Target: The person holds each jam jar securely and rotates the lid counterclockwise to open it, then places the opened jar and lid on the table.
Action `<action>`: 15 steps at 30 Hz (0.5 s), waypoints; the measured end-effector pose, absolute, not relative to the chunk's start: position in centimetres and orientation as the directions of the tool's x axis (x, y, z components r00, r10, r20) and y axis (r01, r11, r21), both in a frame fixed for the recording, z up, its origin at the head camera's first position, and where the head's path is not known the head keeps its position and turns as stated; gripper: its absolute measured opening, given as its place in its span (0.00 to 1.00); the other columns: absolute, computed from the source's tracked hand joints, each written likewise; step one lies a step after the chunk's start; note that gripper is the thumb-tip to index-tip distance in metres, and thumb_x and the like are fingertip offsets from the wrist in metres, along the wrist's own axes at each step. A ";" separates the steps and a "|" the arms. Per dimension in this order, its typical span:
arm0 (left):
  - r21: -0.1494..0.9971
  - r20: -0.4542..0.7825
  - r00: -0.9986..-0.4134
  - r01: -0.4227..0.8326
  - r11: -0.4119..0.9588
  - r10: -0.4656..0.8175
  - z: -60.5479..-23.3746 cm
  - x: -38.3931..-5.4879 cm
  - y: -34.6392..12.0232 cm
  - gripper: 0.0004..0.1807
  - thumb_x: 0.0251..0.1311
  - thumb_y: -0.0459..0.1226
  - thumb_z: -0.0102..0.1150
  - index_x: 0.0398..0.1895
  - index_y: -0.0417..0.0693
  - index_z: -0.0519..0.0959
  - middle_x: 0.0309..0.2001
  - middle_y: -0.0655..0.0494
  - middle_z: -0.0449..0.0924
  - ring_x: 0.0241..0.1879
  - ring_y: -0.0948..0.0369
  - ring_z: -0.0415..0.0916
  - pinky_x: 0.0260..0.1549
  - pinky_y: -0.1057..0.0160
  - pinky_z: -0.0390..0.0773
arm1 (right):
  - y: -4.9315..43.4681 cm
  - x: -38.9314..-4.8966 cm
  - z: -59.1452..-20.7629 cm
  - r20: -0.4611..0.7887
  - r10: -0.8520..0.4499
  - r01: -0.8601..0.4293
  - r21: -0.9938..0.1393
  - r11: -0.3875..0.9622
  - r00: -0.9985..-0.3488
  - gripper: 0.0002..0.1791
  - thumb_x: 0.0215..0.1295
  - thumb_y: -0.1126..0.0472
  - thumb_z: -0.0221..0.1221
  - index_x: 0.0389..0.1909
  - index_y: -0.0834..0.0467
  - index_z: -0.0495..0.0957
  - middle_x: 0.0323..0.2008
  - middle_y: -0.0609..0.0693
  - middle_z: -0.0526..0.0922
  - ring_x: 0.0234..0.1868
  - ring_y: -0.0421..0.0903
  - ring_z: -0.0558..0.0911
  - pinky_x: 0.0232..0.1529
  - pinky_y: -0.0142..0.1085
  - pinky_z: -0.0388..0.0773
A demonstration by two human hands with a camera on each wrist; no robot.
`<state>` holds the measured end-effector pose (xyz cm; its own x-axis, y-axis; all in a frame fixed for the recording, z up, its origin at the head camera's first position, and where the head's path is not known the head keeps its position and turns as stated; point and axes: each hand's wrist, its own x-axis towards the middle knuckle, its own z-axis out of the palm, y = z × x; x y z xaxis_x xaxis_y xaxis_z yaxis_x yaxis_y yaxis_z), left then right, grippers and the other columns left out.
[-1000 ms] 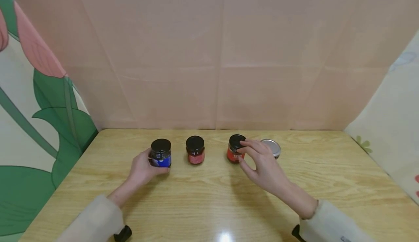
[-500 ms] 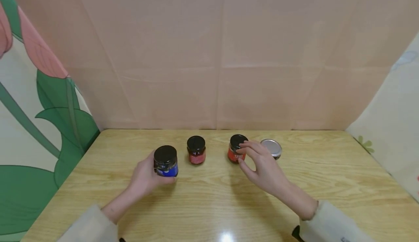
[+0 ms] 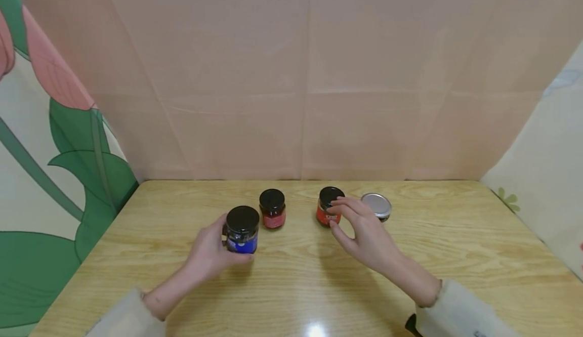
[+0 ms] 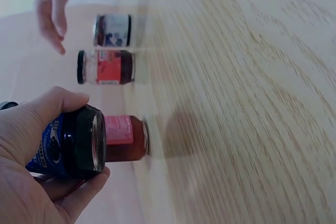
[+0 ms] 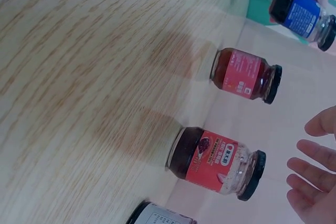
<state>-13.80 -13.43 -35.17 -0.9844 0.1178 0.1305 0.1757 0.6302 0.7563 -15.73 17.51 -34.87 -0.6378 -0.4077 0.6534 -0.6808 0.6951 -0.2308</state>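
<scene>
My left hand (image 3: 209, 252) grips a glass jar with a blue label and black lid (image 3: 243, 232), thumb on the near side. The left wrist view shows this blue-labelled jar (image 4: 79, 142) held up off the table, its base exposed. Just beyond it stands a smaller jar with a pink label (image 3: 273, 210), upright. My right hand (image 3: 368, 233) hovers beside a red-labelled jar with a black lid (image 3: 325, 215). In the right wrist view, a gap parts its loosely bent fingers (image 5: 310, 174) from that jar, and they hold nothing.
A jar with a silver lid (image 3: 377, 205) stands partly behind my right hand. The jars on the wooden table (image 3: 291, 281) form a row near its back edge. Behind it hangs a plain pinkish cloth (image 3: 300, 89), with patterned panels at both sides.
My left hand has carried the blue-labelled jar to the right and closer to me, looking larger now. The right hand and the other jars have stayed in place.
</scene>
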 end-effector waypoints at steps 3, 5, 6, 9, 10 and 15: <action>0.768 0.122 -0.985 0.173 0.616 0.124 -35.1 -13.6 -13.1 0.42 0.29 0.36 0.82 0.55 0.39 0.73 0.48 0.44 0.81 0.47 0.49 0.80 0.41 0.55 0.83 | 17.5 -15.7 -34.9 0.653 -0.408 -0.682 -0.234 0.693 -0.638 0.07 0.56 0.65 0.64 0.37 0.61 0.82 0.44 0.56 0.83 0.51 0.53 0.79 0.52 0.51 0.76; 0.765 0.121 -0.984 0.177 0.619 0.132 -35.0 -13.5 -12.8 0.41 0.29 0.36 0.82 0.53 0.40 0.74 0.48 0.44 0.81 0.46 0.50 0.80 0.40 0.56 0.83 | 17.5 -15.7 -34.9 0.652 -0.406 -0.681 -0.237 0.693 -0.640 0.08 0.56 0.65 0.64 0.37 0.60 0.82 0.45 0.56 0.83 0.51 0.53 0.79 0.53 0.51 0.76; 0.761 0.120 -0.983 0.180 0.623 0.138 -34.9 -13.5 -12.6 0.40 0.29 0.36 0.82 0.53 0.40 0.74 0.48 0.45 0.82 0.46 0.51 0.81 0.40 0.56 0.83 | 17.5 -15.6 -34.9 0.651 -0.405 -0.680 -0.239 0.693 -0.642 0.08 0.56 0.65 0.64 0.38 0.60 0.82 0.45 0.56 0.83 0.52 0.53 0.79 0.53 0.52 0.76; 0.753 0.116 -0.981 0.188 0.631 0.153 -34.9 -13.5 -12.1 0.39 0.30 0.36 0.82 0.53 0.41 0.75 0.46 0.47 0.82 0.44 0.52 0.81 0.39 0.57 0.83 | 17.5 -15.5 -35.0 0.643 -0.407 -0.679 -0.248 0.691 -0.649 0.09 0.56 0.64 0.65 0.39 0.59 0.82 0.46 0.56 0.83 0.53 0.53 0.79 0.53 0.52 0.76; 0.750 0.117 -0.980 0.195 0.633 0.162 -34.9 -13.5 -12.0 0.38 0.30 0.36 0.81 0.52 0.41 0.76 0.45 0.47 0.82 0.43 0.53 0.82 0.38 0.58 0.83 | 17.4 -15.4 -35.0 0.640 -0.408 -0.679 -0.251 0.690 -0.651 0.10 0.56 0.64 0.65 0.39 0.59 0.82 0.46 0.55 0.83 0.53 0.53 0.79 0.53 0.52 0.76; 0.729 0.141 -0.967 0.246 0.639 0.213 -35.2 -13.8 -11.3 0.35 0.28 0.35 0.81 0.47 0.42 0.77 0.40 0.50 0.83 0.38 0.54 0.83 0.35 0.61 0.83 | 16.9 -15.0 -35.4 0.617 -0.426 -0.690 -0.279 0.668 -0.662 0.14 0.54 0.61 0.67 0.42 0.59 0.80 0.46 0.53 0.81 0.51 0.50 0.79 0.51 0.47 0.77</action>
<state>-13.84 -11.31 -35.24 -0.9670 0.2127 0.1405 0.2464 0.6389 0.7288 -15.03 16.88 -35.39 -0.6616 -0.4256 0.6174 -0.6900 0.6679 -0.2790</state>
